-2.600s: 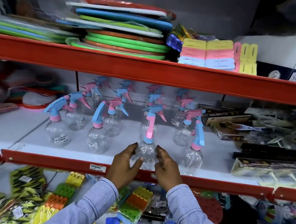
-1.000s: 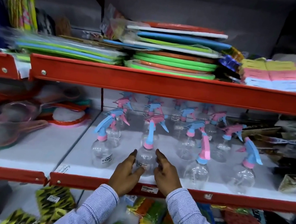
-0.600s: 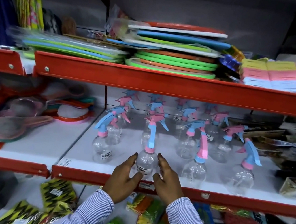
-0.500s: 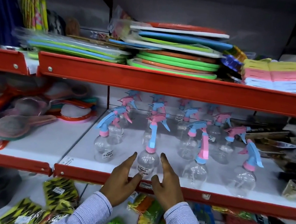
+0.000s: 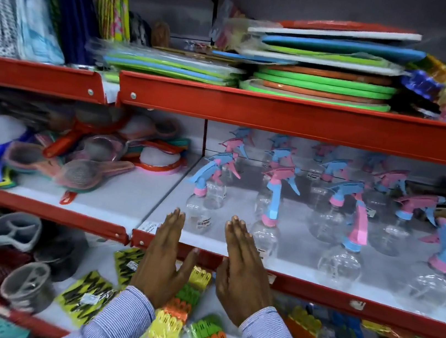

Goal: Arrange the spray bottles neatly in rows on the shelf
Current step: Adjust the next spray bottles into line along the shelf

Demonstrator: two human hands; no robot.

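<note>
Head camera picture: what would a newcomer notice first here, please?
First, the two open hands, left hand and right hand, flat before the red shelf edge, holding nothing. Behind them stand clear spray bottles with pink and blue triggers in rows. Above, a bright stack of green and orange mats.
</note>
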